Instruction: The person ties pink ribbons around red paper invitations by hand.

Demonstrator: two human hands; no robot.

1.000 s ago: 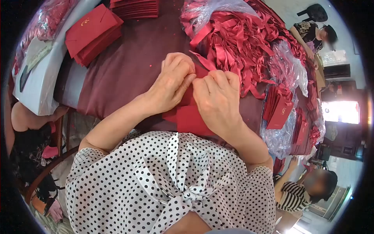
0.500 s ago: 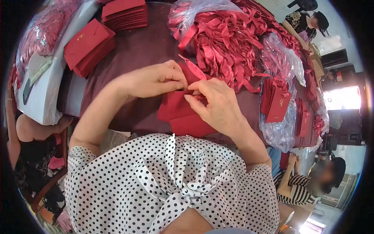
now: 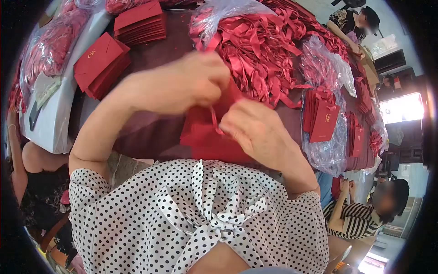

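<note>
Your left hand [image 3: 203, 80], upper centre of the frame, is blurred with its fingers curled; whether it grasps anything cannot be told. A narrow red satin ribbon [image 3: 214, 118] runs from beneath it to your right hand [image 3: 258, 130], right of centre, whose fingertips appear pinched on it. The red, flat-sided paper bag [image 3: 205, 141] lies below both hands at the centre, its upper part covered.

Risk, in my judgement: an uneven pull could slip the ribbon from your fingertips, and a hard one could crease or tear the paper, as nothing visible presses the bag down.

Surroundings: at the far left you have a clear plastic sack of red ribbon [image 3: 52, 50] above a white, smooth-sided box [image 3: 57, 130]. At upper left stand a stack of red paper bags with a gold emblem [image 3: 102, 59] and a second red stack [image 3: 141, 27]. Between these and the ribbons shows the maroon tablecloth [image 3: 177, 48]. At upper centre-right, a loose heap of glossy red ribbons [image 3: 260, 50] crowds your workspace; its stray ends could snag. At right, red paper bags with ribbon handles [image 3: 325, 121] rest on crumpled clear plastic [image 3: 321, 157], limiting your right elbow's room.
</note>
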